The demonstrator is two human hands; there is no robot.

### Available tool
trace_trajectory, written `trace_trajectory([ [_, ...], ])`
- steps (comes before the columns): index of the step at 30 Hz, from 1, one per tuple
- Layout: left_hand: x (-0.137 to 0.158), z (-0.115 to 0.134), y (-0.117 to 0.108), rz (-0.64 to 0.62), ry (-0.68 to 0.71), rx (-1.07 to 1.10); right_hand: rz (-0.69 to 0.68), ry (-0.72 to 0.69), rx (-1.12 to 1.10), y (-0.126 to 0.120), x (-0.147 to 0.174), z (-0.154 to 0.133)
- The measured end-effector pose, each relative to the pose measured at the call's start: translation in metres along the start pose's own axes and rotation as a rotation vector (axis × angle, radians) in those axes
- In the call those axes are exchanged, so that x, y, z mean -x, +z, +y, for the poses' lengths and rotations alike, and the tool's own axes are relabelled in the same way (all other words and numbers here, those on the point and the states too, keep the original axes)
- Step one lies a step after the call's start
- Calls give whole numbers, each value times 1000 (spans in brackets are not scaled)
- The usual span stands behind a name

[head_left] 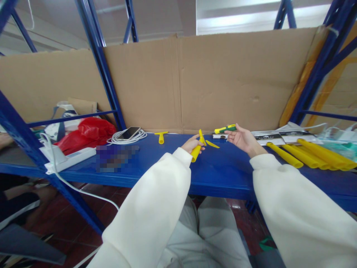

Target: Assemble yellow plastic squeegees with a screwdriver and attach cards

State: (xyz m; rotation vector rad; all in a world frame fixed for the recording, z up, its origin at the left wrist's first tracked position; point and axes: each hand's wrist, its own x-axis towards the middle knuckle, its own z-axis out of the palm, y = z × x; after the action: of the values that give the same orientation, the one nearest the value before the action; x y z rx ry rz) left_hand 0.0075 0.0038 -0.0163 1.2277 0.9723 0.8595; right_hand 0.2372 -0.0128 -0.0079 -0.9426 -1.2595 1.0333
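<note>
My left hand (193, 144) is closed around a yellow T-shaped plastic piece (196, 152), its hollow tube end tilted down toward me and its crosspiece pointing up and away. Just right of it, a thin flat yellow strip (212, 144) lies on the blue shelf. My right hand (242, 139) is raised above the shelf, palm turned partly up, and pinches a green and yellow screwdriver handle (224, 129) that points left; no shaft shows. Another yellow T-shaped piece (161, 137) rests farther left, near the cardboard. The two hands are apart.
Several yellow tubes (308, 158) lie at the right, beside black-and-white packets (295, 136). Leftward are a phone (129, 133) on a coiled white cable (113, 140), a white power strip (74, 158) and a red bag (89, 134). Cardboard (223, 82) walls the back; blue posts (103, 63) stand beside it.
</note>
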Motion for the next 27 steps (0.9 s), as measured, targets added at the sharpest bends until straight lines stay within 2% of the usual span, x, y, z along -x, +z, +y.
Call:
trace_trajectory([
  [4, 1, 1, 1, 7, -1, -3, 6, 2, 17, -3, -3, 3],
  [10, 2, 1, 2, 8, 0, -11, 176, 48, -150, -4, -8, 6],
  [13, 2, 1, 1, 3, -4, -16, 211, 100, -158, -2, -5, 5],
  [21, 4, 3, 4, 21, -4, -13, 139, 26, -157, -5, -2, 5],
  [27, 5, 4, 3, 47, 3, -14, 85, 44, -212, -5, -2, 4],
])
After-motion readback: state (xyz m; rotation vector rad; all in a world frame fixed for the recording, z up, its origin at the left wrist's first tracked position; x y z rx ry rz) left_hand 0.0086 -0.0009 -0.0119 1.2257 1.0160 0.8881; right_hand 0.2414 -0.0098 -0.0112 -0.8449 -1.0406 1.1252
